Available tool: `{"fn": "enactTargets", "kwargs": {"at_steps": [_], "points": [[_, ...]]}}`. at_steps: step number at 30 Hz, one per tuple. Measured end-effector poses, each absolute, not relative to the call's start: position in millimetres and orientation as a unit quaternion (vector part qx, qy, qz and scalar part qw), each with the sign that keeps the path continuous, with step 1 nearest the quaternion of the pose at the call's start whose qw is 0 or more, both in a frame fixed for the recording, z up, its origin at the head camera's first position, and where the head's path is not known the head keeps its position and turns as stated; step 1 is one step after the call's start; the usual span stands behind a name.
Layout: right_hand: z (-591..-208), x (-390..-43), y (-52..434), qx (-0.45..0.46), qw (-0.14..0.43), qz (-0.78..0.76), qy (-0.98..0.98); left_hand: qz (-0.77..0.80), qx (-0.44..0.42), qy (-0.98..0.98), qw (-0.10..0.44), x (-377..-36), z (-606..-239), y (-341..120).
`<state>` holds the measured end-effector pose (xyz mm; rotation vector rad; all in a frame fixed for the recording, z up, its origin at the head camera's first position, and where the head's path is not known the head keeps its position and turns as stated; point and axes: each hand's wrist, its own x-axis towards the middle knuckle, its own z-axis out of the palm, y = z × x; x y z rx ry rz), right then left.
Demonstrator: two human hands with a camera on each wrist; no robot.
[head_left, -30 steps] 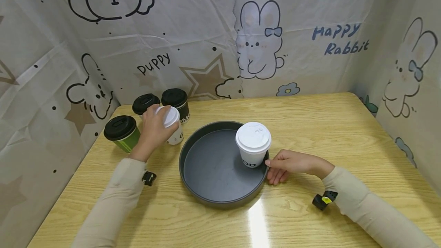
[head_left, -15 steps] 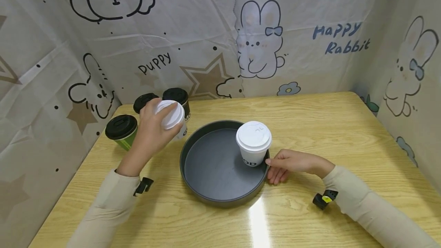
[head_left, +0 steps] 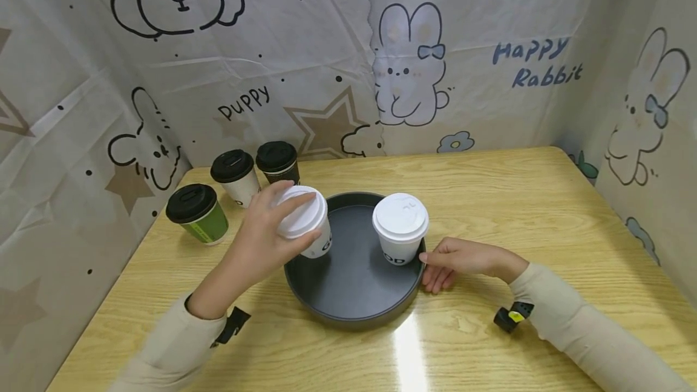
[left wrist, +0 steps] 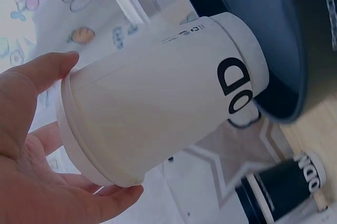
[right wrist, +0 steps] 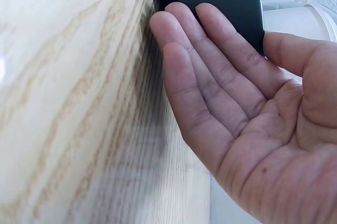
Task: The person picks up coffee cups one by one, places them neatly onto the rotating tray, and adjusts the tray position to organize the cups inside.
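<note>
Left hand (head_left: 267, 238) grips a white lidded cup (head_left: 305, 222) by its lid and upper wall, fingers curled round the top; cup is tilted and held above the left rim of the round dark tray (head_left: 348, 310), its base over the tray floor. Left wrist view: cup (left wrist: 158, 97) shows black letters "OD" near the base; whether the base touches the tray cannot be told.

Right hand (head_left: 460, 259) rests on the table (head_left: 517, 198) at the tray's right rim, fingers straight and relaxed, fingertips (right wrist: 181, 21) against the tray's outer wall; it holds nothing.

Second white lidded cup (head_left: 400, 227) stands upright inside the tray, right side, just beside the right hand's thumb.

Far left on the table, well apart from the tray: green cup with black lid (head_left: 197, 212), white cup with black lid (head_left: 235, 177), black cup with black lid (head_left: 278, 161), all upright.
</note>
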<state>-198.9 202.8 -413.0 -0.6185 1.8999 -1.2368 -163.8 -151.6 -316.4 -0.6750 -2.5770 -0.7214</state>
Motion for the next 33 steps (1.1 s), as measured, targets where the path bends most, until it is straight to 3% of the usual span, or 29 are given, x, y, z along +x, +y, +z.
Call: {"fn": "enactTargets", "kwargs": {"at_steps": [12, 33], "points": [[-414, -199, 204, -0.245, 0.381, -0.483, 0.750, -0.253, -0.327, -0.902, 0.121, -135, -334, -111], [-414, -198, 203, -0.237, 0.384, -0.489, 0.747, -0.248, -0.390, -0.879, 0.116, -124, -356, -74]]}}
